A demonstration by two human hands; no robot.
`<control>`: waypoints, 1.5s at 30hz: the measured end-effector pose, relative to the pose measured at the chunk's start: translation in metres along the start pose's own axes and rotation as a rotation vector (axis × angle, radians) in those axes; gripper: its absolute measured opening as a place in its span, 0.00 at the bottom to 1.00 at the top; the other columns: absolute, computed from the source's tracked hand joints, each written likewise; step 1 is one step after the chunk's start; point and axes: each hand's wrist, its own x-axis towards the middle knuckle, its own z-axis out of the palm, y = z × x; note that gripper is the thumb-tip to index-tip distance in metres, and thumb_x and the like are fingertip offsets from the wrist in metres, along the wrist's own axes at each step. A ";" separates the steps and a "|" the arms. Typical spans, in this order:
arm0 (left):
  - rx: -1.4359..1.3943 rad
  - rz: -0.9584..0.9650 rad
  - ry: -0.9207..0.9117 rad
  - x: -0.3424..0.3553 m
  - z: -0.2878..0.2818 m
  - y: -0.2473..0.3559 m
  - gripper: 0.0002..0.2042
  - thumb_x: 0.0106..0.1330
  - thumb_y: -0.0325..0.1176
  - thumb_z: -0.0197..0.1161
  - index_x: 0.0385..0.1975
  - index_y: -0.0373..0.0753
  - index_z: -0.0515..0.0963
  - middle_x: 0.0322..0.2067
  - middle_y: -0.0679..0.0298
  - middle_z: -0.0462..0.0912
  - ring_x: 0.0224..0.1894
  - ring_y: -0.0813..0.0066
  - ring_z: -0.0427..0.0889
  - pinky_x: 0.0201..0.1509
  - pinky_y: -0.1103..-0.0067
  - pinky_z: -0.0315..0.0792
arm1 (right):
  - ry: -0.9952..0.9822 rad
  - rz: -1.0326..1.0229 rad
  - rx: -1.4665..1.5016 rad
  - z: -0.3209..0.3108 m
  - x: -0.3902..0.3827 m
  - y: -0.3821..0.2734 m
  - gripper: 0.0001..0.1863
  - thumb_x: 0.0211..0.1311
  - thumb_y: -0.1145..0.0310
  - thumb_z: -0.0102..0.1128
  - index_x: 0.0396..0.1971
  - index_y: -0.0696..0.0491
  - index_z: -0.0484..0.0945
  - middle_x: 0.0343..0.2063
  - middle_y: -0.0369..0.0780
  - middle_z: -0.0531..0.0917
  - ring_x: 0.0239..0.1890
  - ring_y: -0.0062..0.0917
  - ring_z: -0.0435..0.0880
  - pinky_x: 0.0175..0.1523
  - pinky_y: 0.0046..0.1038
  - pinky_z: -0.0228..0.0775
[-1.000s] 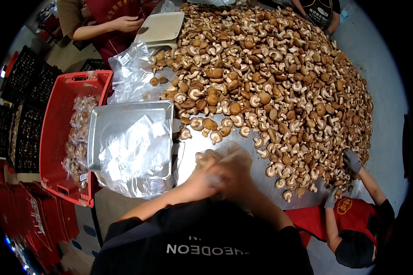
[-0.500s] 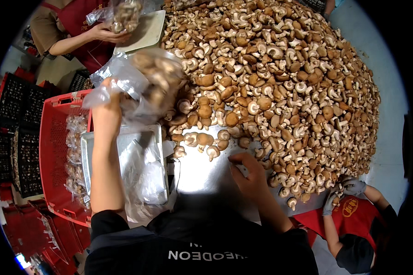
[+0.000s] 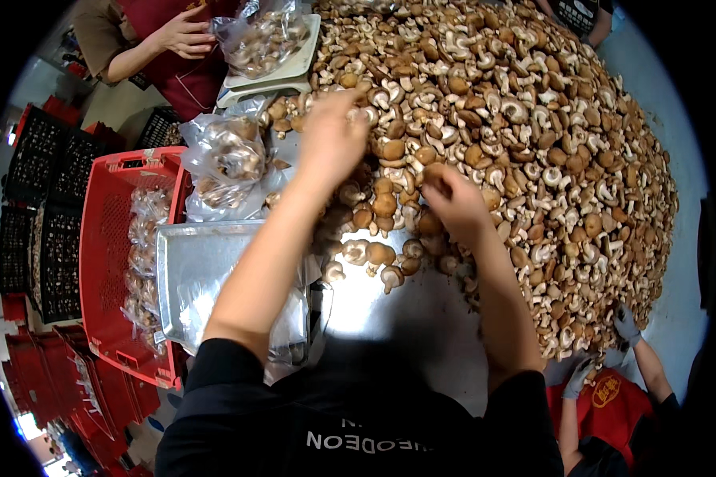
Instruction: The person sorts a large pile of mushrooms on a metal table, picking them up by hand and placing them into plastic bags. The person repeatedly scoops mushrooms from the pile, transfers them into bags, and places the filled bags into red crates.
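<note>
My left hand (image 3: 336, 137), blurred by motion, reaches over the near left edge of a large heap of shiitake mushrooms (image 3: 525, 159); whether its fingers are closed cannot be made out. Lower and to the right, my right hand (image 3: 457, 205) is at the heap's near side, fingers bent with a gap at the thumb and no mushroom visible between them. Several loose mushrooms (image 3: 379, 254) lie on the metal table (image 3: 358, 314) between my forearms. Left of my left hand, a clear plastic bag of mushrooms (image 3: 232, 151) rests beside another filled bag.
A metal tray (image 3: 207, 246) with clear plastic bags lies under my left forearm. Beyond it stands a red crate (image 3: 103, 262) of filled bags. At the upper left, a co-worker's hand is beside a bag on a scale (image 3: 302, 67). A gloved co-worker handles mushrooms at the lower right.
My left hand has let go of the mushroom bag and moved right to the heap. My right hand has moved forward to the mushrooms. The co-worker's bag now rests on the scale.
</note>
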 end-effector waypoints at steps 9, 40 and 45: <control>0.198 -0.127 -0.141 -0.062 0.110 -0.001 0.29 0.56 0.56 0.56 0.55 0.48 0.70 0.52 0.52 0.70 0.58 0.54 0.64 0.64 0.59 0.50 | 0.395 -0.211 -0.444 0.064 0.021 0.057 0.21 0.51 0.60 0.60 0.46 0.51 0.76 0.52 0.52 0.69 0.57 0.47 0.65 0.62 0.43 0.54; 0.085 -0.187 -0.309 -0.344 -0.022 0.047 0.27 0.48 0.31 0.62 0.52 0.41 0.67 0.52 0.53 0.66 0.54 0.50 0.66 0.56 0.65 0.64 | 0.075 0.432 -0.434 0.042 -0.400 0.117 0.25 0.52 0.66 0.60 0.53 0.46 0.70 0.46 0.46 0.73 0.45 0.47 0.75 0.43 0.41 0.71; -0.042 -0.390 -0.386 -0.346 -0.005 0.044 0.29 0.50 0.29 0.62 0.55 0.38 0.63 0.51 0.51 0.63 0.51 0.49 0.69 0.53 0.67 0.68 | 0.153 0.120 -0.322 0.067 -0.349 0.104 0.20 0.53 0.69 0.58 0.48 0.53 0.71 0.45 0.49 0.73 0.45 0.46 0.73 0.45 0.40 0.68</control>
